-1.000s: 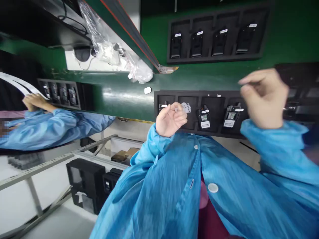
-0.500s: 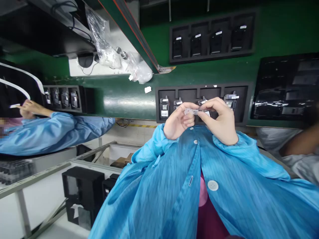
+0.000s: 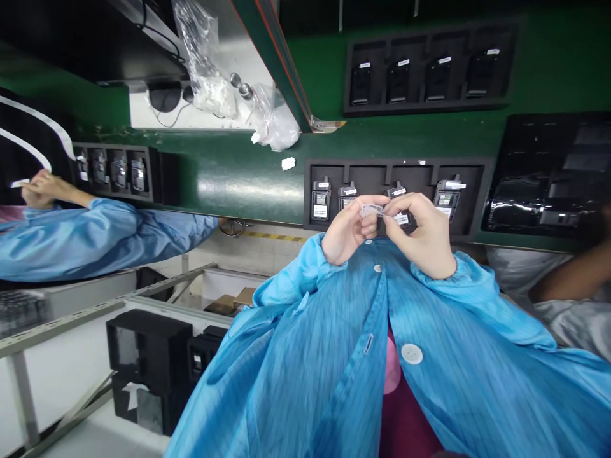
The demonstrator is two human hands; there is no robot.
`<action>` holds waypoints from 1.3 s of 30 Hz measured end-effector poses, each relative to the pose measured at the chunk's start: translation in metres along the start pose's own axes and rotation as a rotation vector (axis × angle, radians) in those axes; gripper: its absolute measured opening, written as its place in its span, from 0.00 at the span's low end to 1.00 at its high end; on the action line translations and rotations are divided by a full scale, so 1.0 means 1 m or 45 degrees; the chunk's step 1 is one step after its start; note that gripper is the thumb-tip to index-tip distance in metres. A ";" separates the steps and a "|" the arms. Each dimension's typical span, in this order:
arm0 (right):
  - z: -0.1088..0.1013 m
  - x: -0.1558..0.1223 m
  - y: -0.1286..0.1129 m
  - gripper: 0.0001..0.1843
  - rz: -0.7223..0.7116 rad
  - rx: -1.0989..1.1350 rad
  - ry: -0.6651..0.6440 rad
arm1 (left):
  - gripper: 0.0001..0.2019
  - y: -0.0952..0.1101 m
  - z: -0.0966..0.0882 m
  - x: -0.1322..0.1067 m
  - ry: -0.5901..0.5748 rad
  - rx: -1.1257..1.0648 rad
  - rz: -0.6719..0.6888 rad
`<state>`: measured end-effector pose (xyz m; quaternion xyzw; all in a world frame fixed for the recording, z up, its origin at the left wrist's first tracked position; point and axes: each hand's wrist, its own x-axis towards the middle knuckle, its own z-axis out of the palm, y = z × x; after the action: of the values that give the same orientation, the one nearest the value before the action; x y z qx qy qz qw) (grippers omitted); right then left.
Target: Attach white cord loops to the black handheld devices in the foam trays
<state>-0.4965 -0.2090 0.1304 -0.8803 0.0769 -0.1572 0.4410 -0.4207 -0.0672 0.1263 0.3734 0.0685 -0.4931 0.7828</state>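
Between my two hands is a small clear plastic piece (image 3: pixel 371 209), thin and crumpled-looking; its exact kind does not show. My left hand (image 3: pixel 344 232) pinches it with thumb and forefinger, the other fingers curled. The fingertips of my right hand (image 3: pixel 422 235) are closed at its right end. Just beyond the hands lies a black foam tray (image 3: pixel 367 163) with handheld devices in its compartments. A labelled device (image 3: pixel 321 200) sits at the left and another device (image 3: pixel 449 196) at the right. The middle devices are partly hidden by my fingers.
Farther back lies a second black tray (image 3: pixel 429 109) with several dark devices. Black plastic wrapping (image 3: pixel 539 172) covers something at the right. A white scrap (image 3: pixel 288 164) and a clear bag (image 3: pixel 277 121) lie left. A co-worker's blue sleeve (image 3: pixel 119 235) is at the far left.
The view has shifted slightly, so the trays appear a little farther right. My hands stay together at the clear piece, with the fingertips slightly repositioned.
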 end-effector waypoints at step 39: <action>-0.073 -0.039 0.254 0.08 0.451 -0.565 -0.168 | 0.28 -0.158 -0.002 0.163 -0.276 2.512 0.136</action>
<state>-0.5573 -0.4053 -0.0399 -0.9364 0.2331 0.0006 0.2622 -0.4685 -0.2202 -0.0346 0.8128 -0.4612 -0.3250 0.1449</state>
